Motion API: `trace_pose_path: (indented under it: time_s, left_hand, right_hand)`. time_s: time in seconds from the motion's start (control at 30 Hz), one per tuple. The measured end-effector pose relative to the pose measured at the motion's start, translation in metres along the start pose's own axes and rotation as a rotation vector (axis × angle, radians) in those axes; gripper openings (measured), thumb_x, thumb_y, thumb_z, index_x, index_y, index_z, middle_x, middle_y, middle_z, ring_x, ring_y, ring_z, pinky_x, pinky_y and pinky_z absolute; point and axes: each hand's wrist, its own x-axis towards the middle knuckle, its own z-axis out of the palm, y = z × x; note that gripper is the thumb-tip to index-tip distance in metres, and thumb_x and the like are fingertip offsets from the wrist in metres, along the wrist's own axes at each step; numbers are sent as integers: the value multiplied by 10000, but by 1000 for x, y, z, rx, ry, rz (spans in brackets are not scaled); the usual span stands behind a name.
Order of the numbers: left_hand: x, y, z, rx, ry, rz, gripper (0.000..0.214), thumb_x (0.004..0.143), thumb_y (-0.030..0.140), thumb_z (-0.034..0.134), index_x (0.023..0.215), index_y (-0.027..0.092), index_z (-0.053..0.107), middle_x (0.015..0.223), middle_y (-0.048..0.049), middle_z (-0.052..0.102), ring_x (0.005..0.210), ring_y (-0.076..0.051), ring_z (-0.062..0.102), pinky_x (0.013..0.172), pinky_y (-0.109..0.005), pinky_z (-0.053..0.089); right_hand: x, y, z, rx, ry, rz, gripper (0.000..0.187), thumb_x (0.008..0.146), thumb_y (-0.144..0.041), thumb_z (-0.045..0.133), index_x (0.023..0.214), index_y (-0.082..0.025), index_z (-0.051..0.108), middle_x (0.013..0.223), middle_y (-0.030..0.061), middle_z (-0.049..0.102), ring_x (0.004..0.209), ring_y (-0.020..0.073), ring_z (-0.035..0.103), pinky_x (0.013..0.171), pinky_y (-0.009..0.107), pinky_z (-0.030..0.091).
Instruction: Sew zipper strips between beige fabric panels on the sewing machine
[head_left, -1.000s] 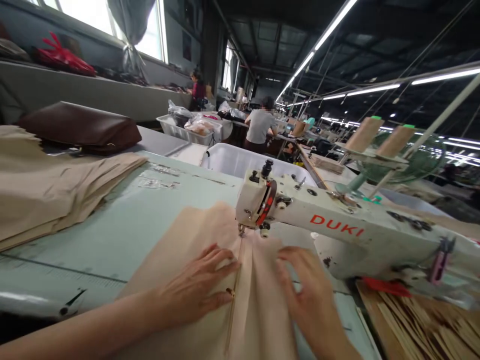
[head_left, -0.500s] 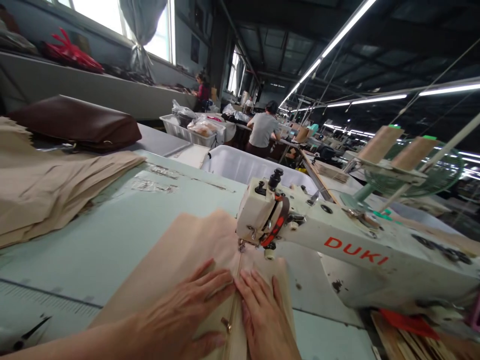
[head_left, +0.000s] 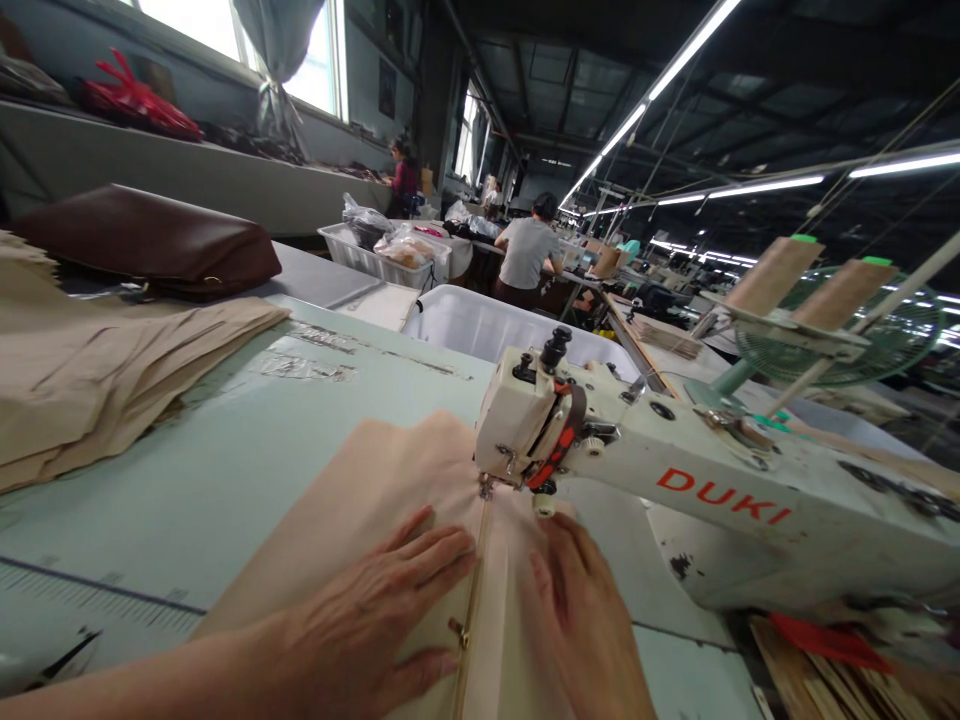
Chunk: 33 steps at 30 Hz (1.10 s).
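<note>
A beige fabric piece (head_left: 337, 510) lies flat on the pale green table, its far part under the needle and presser foot (head_left: 486, 487) of a white sewing machine (head_left: 637, 440). Down its middle runs a zipper (head_left: 474, 590) with a metal zipper pull (head_left: 460, 632). My left hand (head_left: 390, 610) rests flat on the fabric left of the zipper, fingers stretched out and thumb near the pull. To the zipper's right, my right hand (head_left: 589, 610) lies on the fabric with its fingers extended, their tips close to the machine head.
Stacked beige fabric pieces (head_left: 112, 370) and a brown leather bag (head_left: 150, 240) lie at the left. Behind the machine stands a white plastic bin (head_left: 517, 325). Thread cones (head_left: 776, 275) stand at the right. A person in grey (head_left: 529, 255) sits farther back.
My right hand has moved right, away from the zipper, and a little forward, uncovering the fabric beside it. My left hand has barely moved.
</note>
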Motion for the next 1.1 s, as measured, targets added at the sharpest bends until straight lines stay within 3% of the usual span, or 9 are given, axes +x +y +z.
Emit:
trace_pose_path:
  time_s: [0.07,0.17,0.27,0.43,0.7,0.8,0.93,1.03,1.1]
  left_hand:
    - [0,0,1,19,-6,12,764,911,391,651,1574,283,287,1543,-83,442,1421,-302,415,1242,-510,205]
    - [1,0,2,40,-11,12,734,918,391,638,1564,262,313,1543,-92,438,1421,-320,408,1236,-518,218]
    - [1,1,2,45,-22,17,734,930,395,617,1572,266,287,1547,-83,431,1430,-316,391,1247,-509,187]
    - [3,3,1,47,-55,30,722,946,372,595,1576,247,266,1566,-77,402,1455,-276,355,1267,-477,124]
    - [2,3,-2,48,-10,81,730,919,316,630,1559,248,285,1552,-91,424,1433,-295,396,1248,-529,166]
    - [2,2,-2,44,-2,89,716,933,361,619,1556,244,286,1543,-88,434,1430,-281,401,1255,-503,170]
    - [3,4,-1,56,-11,74,689,917,343,613,1528,220,321,1517,-92,455,1411,-275,419,1257,-495,165]
    - [3,6,0,75,30,77,665,887,306,627,1490,214,364,1480,-106,483,1376,-278,458,1247,-493,191]
    - [3,7,-1,85,58,90,674,869,289,637,1482,207,367,1465,-114,495,1364,-282,471,1238,-486,212]
  right_hand:
    - [10,11,-13,-82,18,219,380,1004,-443,429,1232,-162,546,1236,171,626,1119,342,613,850,492,527]
    - [27,22,-23,-157,-192,391,335,989,-504,479,1021,-185,572,1020,143,679,890,321,671,644,381,481]
    - [39,24,-25,-136,-341,383,259,1017,-398,461,846,-222,545,806,70,689,748,267,670,556,292,333]
    - [42,23,-29,-80,-222,332,317,1039,-349,386,770,-216,488,689,51,656,647,210,624,553,283,222]
    - [41,57,-17,139,-235,318,434,1012,-449,367,656,-212,445,560,-2,538,563,161,547,539,242,308]
    - [36,48,-23,82,-193,340,307,991,-366,400,785,-195,550,724,43,627,628,188,582,570,267,365]
    - [24,0,-38,70,-9,79,281,963,-206,405,1169,-201,598,1166,101,622,1005,247,602,841,375,473]
    - [16,-30,-32,273,-216,-246,465,859,-25,410,1211,-247,619,1243,26,627,1203,206,533,1087,393,383]
    - [11,-36,-21,356,-308,-282,502,811,7,432,1201,-233,636,1272,7,635,1271,201,502,1182,416,282]
